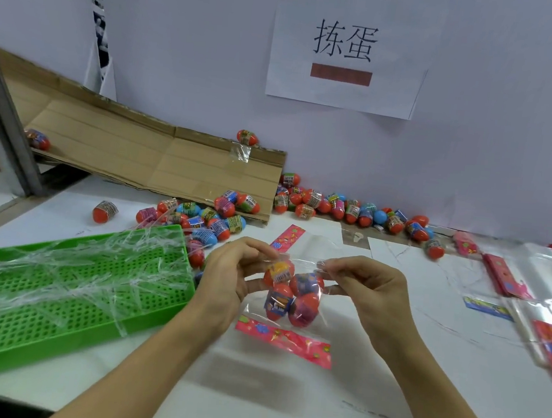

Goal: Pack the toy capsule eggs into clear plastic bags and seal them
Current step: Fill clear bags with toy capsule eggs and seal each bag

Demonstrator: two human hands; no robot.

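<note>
Four capsule eggs (288, 293) sit inside a clear plastic bag (292, 299) held above the white table (281, 407), between both hands. Left hand (229, 279) pinches the bag's upper left edge between thumb and fingertips, with the remaining fingers curled behind the bag. Right hand (367, 286) pinches the upper right edge in the same manner, thumb on top, one finger extended under the bag toward the eggs. Bag mouth is at the top, stretched between the two pinches; whether it is sealed cannot be told. A pink printed strip (284, 342) runs along the bag's lower end, hanging just above the table surface. To the left lies a green perforated tray (65, 292), tilted slightly, carrying a loose heap of clear film strips (57, 264). Behind the tray a cluster of loose eggs (198, 217) rests on the table, touching one another. A second, longer row of loose eggs (353, 210) lies along the foot of the back wall. A flattened cardboard sheet (157, 159) leans against that wall, with single eggs on it. A paper sign (348, 63) with two printed characters is fixed to the wall above. At right, a stack of empty bags (537, 304) with pink strips lies flat on the table, well apart from the hands.
</note>
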